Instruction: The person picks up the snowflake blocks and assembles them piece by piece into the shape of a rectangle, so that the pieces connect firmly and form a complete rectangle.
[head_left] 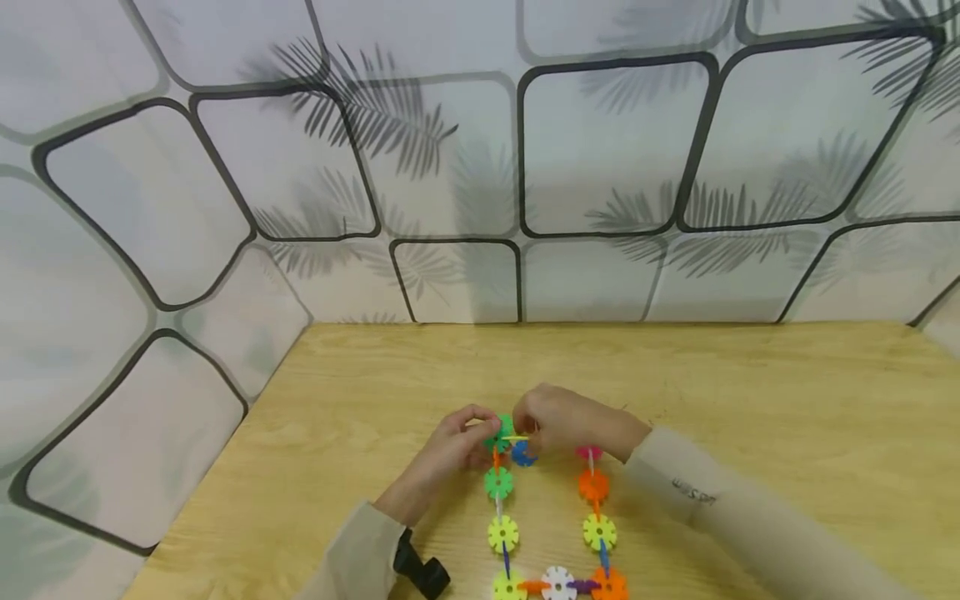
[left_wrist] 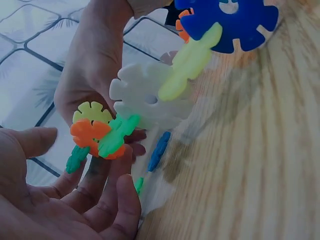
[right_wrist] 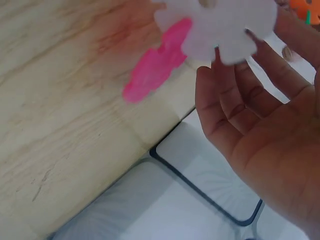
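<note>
In the head view my left hand (head_left: 453, 442) holds the green snowflake disc (head_left: 501, 429) at the far left corner of a linked chain, thumb and fingers about it. My right hand (head_left: 562, 419) is curled at the right end of a yellow disc (head_left: 515, 437) seen edge-on, pinching it; its fingertips are partly hidden. A blue disc (head_left: 523, 454) is just below the yellow one. The left wrist view shows the left hand's curved fingers (left_wrist: 112, 200) beside a teal-looking disc (left_wrist: 77, 159) and an orange disc (left_wrist: 87, 131). A white disc (right_wrist: 225, 30) covers part of the right fingers in the right wrist view.
The chain runs down the left side through a yellow disc (head_left: 503, 534), across the front past a white disc (head_left: 558, 583), and up the right by an orange disc (head_left: 593, 485) to a pink disc (head_left: 588, 452). A patterned wall covering borders the wooden table (head_left: 750, 392).
</note>
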